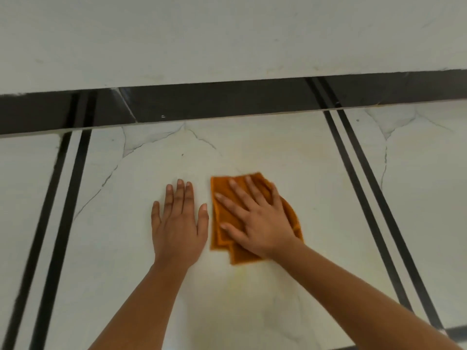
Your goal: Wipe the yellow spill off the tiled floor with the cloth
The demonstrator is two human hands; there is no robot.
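An orange cloth [220,223] lies folded flat on the white marble-patterned floor tile [156,157]. My right hand [255,218] presses down on it with fingers spread and straight, covering most of it. My left hand [178,223] lies flat on the bare tile just left of the cloth, fingers straight, touching nothing else. A faint yellow smear [240,276] shows on the tile just below the cloth, and a paler yellowish tinge [255,160] sits above it.
A dark skirting band [227,102] runs along the foot of the pale wall [227,34] ahead. Double black inlay stripes cross the floor at the left [60,198] and the right [364,185].
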